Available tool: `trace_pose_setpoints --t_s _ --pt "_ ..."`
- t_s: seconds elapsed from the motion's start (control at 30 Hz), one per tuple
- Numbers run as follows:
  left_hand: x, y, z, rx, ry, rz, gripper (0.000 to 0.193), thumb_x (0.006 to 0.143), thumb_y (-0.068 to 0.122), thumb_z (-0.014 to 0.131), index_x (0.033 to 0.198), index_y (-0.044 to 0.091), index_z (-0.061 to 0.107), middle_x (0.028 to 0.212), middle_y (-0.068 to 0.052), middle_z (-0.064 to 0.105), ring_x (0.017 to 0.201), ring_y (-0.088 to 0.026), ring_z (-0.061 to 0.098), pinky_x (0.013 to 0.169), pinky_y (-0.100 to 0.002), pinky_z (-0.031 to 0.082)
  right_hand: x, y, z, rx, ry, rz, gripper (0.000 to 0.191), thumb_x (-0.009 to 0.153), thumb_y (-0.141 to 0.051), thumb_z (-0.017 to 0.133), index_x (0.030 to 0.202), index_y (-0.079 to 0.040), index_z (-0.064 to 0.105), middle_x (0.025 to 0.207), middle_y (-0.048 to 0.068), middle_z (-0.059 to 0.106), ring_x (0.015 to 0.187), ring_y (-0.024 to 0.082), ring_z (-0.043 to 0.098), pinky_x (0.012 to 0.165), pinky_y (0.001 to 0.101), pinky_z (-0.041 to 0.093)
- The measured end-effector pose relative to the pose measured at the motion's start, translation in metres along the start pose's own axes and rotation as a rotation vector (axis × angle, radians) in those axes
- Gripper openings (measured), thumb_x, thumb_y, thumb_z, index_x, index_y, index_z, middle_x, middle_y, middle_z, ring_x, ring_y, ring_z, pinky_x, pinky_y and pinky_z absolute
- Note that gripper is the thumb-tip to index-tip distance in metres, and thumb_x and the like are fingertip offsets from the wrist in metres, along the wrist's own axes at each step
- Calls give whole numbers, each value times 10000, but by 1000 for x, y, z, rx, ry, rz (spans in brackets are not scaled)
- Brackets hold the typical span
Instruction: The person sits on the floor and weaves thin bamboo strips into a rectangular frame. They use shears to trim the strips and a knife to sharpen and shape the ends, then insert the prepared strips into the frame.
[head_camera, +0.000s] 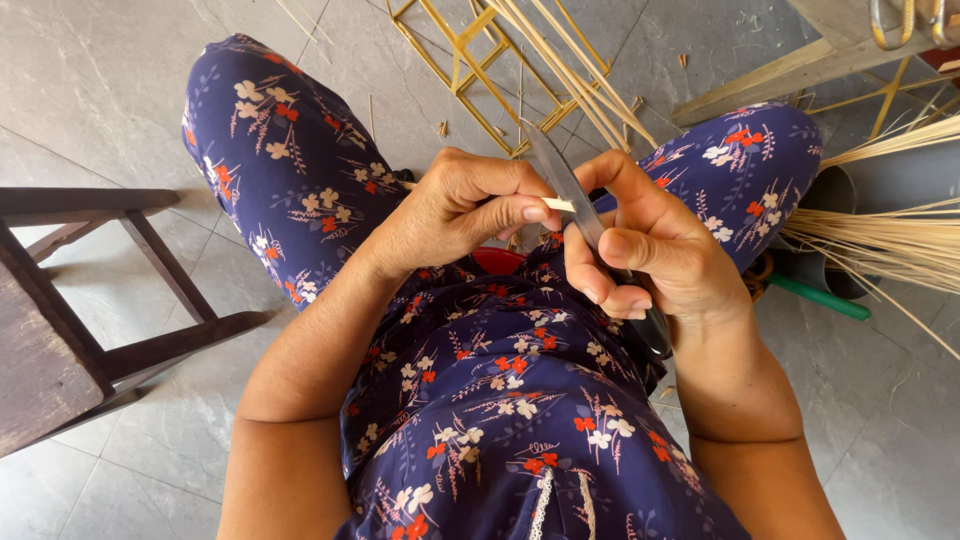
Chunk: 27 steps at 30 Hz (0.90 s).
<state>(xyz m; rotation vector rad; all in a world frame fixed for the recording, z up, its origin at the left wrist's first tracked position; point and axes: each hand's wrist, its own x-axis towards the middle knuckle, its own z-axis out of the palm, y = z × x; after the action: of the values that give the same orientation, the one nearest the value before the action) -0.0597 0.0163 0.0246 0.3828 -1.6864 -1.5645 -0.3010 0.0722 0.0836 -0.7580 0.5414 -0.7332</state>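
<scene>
Nearest the camera is a lap in navy cloth (500, 400) printed with white and red flowers, and just above it two bare hands meet over the knees. One knife (570, 195) with a long grey blade is clamped in the right hand (650, 255): the fingers curl round the dark handle, whose end shows below the palm, and the blade runs up and to the left, tip pointing away from the body. One thin pale bamboo sliver (556, 204) lies across the blade, pinched shut between thumb and forefinger of the left hand (465, 205); only a short pale bit shows past the thumbnail, touching the blade, and another short end pokes out at the back of that hand. How long the sliver is cannot be told, since the fingers cover most of it.

Between the knees, a small red object (497, 260) is mostly hidden by the hands. Beyond the knife tip a yellow bamboo frame (455, 55) lies on the grey tiled floor (100, 90), crossed by a loose bundle of long bamboo strips (575, 70). To the right a thick sheaf of fine pale splints (890, 240) fans outward above one green rod (820, 297). One dark wooden stool (60, 310) stands at the left, well apart from the hands.
</scene>
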Motion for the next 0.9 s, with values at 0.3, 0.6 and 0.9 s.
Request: trace_pose_setpoints --t_s 0.3,0.6,0.9 --pt "8 7 4 110 -36 -30 214 1065 221 630 1070 32 730 800 -20 687 674 -77 644 594 -238 527 3 14 -10 46 -1 -26 294 1101 -196 642 1320 -117 462 791 148 590 494 102 427 415 229 359" --pt "3 -12 -12 141 42 -35 222 1080 235 626 1012 58 742 790 -2 660 671 -70 569 601 -242 465 -3 -7 -14 32 -6 -42 473 1057 -201 671 1466 -141 442 840 183 635 509 101 440 434 220 356" --pt "5 -28 -12 189 28 -63 222 1088 230 608 1013 66 738 761 8 648 664 -58 614 597 -237 494 29 16 -17 -3 108 4 456 1049 -262 656 1388 -45 441 826 165 624 486 90 457 414 225 359"
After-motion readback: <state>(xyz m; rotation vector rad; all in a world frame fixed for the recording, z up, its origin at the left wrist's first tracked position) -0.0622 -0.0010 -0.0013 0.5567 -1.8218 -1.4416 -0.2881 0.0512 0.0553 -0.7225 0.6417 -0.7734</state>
